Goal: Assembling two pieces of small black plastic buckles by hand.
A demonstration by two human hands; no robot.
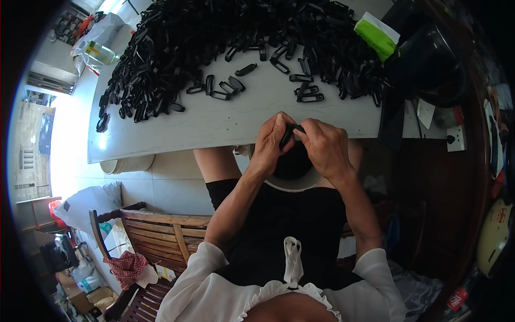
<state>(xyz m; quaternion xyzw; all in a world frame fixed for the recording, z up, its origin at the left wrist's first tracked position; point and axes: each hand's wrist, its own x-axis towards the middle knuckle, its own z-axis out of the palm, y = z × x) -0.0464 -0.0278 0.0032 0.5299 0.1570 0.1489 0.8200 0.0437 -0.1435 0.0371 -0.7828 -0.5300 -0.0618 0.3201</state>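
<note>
My left hand [271, 142] and my right hand [322, 146] meet at the near edge of the white table [214, 123]. Both pinch one small black plastic clip [290, 131] between their fingertips. Under my hands, on my lap, sits a pale round bowl [292, 180] with dark contents. A large heap of black plastic clips [214, 37] covers the far half of the table, and several loose clips [225, 88] lie scattered nearer to me.
A green and white packet [377, 35] lies at the heap's right edge. Dark bags [424, 59] and a white socket strip [456, 138] are on the right. A wooden bench [161, 231] stands at my left. A pale bucket [127, 163] sits under the table.
</note>
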